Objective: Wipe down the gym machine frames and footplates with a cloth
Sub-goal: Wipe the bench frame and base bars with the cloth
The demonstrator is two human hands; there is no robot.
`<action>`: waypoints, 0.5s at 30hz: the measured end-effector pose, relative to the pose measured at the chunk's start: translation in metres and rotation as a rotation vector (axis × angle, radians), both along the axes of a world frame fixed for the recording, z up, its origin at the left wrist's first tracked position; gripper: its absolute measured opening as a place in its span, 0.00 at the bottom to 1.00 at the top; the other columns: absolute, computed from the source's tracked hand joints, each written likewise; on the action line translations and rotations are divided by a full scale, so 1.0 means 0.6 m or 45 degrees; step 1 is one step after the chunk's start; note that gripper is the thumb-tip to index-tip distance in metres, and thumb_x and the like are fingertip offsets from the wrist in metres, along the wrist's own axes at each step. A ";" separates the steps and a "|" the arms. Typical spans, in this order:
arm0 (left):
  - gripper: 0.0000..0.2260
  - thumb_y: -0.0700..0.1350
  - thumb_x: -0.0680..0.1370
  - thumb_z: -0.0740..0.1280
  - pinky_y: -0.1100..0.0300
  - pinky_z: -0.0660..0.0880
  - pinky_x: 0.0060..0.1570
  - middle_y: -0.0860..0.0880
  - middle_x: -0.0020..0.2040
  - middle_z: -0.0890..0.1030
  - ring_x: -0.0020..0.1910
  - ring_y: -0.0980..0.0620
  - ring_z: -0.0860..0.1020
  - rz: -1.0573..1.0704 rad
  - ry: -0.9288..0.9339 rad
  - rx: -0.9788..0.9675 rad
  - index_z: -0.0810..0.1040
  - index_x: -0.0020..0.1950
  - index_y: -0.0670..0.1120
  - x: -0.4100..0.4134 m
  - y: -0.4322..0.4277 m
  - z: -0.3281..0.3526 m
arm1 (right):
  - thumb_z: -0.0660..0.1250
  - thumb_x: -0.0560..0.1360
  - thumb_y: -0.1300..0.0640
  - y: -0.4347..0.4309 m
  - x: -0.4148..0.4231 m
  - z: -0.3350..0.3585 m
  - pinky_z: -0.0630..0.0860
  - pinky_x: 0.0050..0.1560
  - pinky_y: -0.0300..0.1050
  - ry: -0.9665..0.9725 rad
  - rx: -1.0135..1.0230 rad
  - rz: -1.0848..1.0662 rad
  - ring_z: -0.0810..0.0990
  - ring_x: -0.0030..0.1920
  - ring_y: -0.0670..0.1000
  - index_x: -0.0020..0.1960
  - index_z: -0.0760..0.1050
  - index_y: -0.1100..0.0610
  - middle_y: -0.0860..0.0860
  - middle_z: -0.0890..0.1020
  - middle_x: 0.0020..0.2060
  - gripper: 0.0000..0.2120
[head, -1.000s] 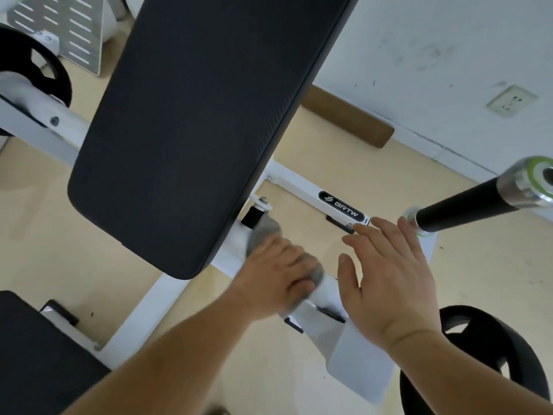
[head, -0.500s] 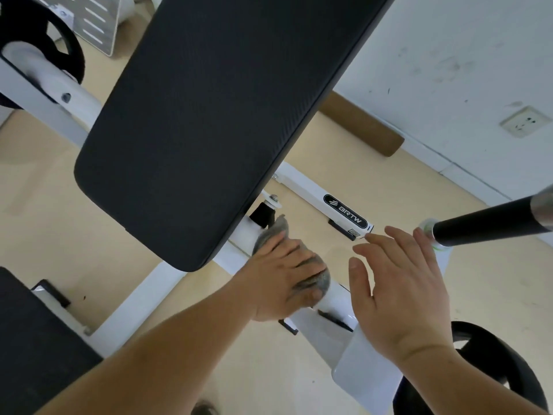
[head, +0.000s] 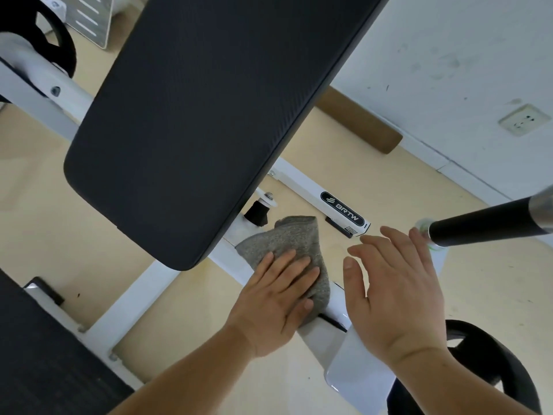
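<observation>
The grey cloth (head: 287, 244) lies draped over a white tube of the gym machine frame (head: 152, 295), just below the lower edge of the black back pad (head: 209, 115), and its far corner reaches almost to a black rubber stopper (head: 256, 217) under that pad. The pad hangs over much of the frame and hides the tube's upper run. The left hand (head: 278, 304) lies flat on the near half of the cloth, fingers straight and pressing it to the tube, not curled round it. The right hand (head: 395, 292) is spread and relaxed just beside it, holding nothing; whether it touches the frame cannot be told. Beyond its fingertips a black bar (head: 484, 227) crosses in from the right, and a white beam with a BRTW label (head: 344, 211) runs toward the wall. A black weight plate (head: 496, 372) sits lower right, another weight plate (head: 48, 34) upper left, and a seat pad (head: 36, 363) fills the lower left corner. A wall socket (head: 525, 119) shows on the scuffed white wall. The cloth is mottled, knitted-looking and folded double.
</observation>
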State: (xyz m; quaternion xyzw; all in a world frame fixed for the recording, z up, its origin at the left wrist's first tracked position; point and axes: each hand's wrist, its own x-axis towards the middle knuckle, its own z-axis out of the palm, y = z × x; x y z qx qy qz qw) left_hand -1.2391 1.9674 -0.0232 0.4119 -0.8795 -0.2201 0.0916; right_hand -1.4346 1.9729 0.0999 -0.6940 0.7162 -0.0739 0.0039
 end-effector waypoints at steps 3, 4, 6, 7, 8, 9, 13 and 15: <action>0.26 0.63 0.83 0.49 0.43 0.55 0.78 0.53 0.68 0.76 0.73 0.46 0.69 -0.024 -0.245 -0.005 0.76 0.71 0.54 -0.028 -0.052 0.016 | 0.54 0.81 0.48 -0.001 0.002 -0.001 0.59 0.77 0.62 0.005 0.011 -0.004 0.75 0.68 0.61 0.53 0.83 0.56 0.52 0.83 0.55 0.21; 0.28 0.65 0.82 0.46 0.43 0.59 0.75 0.51 0.61 0.80 0.67 0.45 0.74 -0.018 -0.393 0.040 0.79 0.65 0.54 -0.047 -0.086 0.025 | 0.54 0.81 0.48 -0.002 0.003 -0.001 0.59 0.77 0.63 0.003 0.014 -0.004 0.75 0.68 0.61 0.53 0.83 0.56 0.52 0.84 0.54 0.20; 0.32 0.67 0.80 0.43 0.46 0.70 0.58 0.48 0.52 0.82 0.54 0.45 0.78 0.005 -0.675 0.202 0.82 0.57 0.51 -0.080 -0.154 0.035 | 0.54 0.81 0.48 -0.003 0.002 -0.001 0.59 0.77 0.63 0.002 0.021 -0.010 0.75 0.68 0.61 0.53 0.83 0.56 0.52 0.84 0.54 0.21; 0.32 0.66 0.80 0.44 0.49 0.71 0.51 0.47 0.49 0.82 0.49 0.46 0.79 -0.004 -0.749 0.286 0.82 0.56 0.50 -0.091 -0.176 0.036 | 0.54 0.81 0.48 -0.002 0.002 -0.001 0.59 0.77 0.63 0.003 0.023 -0.012 0.75 0.68 0.61 0.53 0.83 0.56 0.51 0.84 0.54 0.21; 0.32 0.66 0.81 0.44 0.51 0.70 0.47 0.47 0.47 0.82 0.46 0.46 0.79 -0.014 -0.793 0.341 0.82 0.55 0.49 -0.098 -0.188 0.035 | 0.53 0.81 0.48 0.000 0.002 0.000 0.59 0.77 0.63 0.004 0.023 -0.012 0.75 0.68 0.61 0.53 0.83 0.55 0.51 0.84 0.54 0.21; 0.31 0.65 0.81 0.44 0.51 0.70 0.47 0.48 0.45 0.82 0.44 0.47 0.78 -0.018 -0.796 0.339 0.82 0.54 0.49 -0.101 -0.190 0.033 | 0.54 0.81 0.48 0.001 0.002 0.000 0.59 0.77 0.63 0.004 0.018 -0.011 0.75 0.68 0.61 0.53 0.83 0.55 0.51 0.84 0.54 0.21; 0.26 0.63 0.83 0.46 0.44 0.61 0.72 0.51 0.56 0.81 0.59 0.46 0.76 0.045 -0.447 0.067 0.81 0.60 0.53 -0.069 -0.097 0.029 | 0.54 0.81 0.48 0.000 0.000 0.004 0.60 0.77 0.63 0.008 0.036 -0.005 0.74 0.68 0.61 0.54 0.83 0.55 0.51 0.83 0.55 0.20; 0.24 0.62 0.84 0.50 0.45 0.57 0.77 0.52 0.69 0.75 0.73 0.46 0.68 0.049 -0.230 0.023 0.73 0.73 0.53 -0.040 -0.043 0.020 | 0.54 0.81 0.48 -0.002 0.001 0.005 0.59 0.77 0.63 0.009 0.045 -0.011 0.74 0.69 0.61 0.54 0.83 0.56 0.51 0.83 0.55 0.20</action>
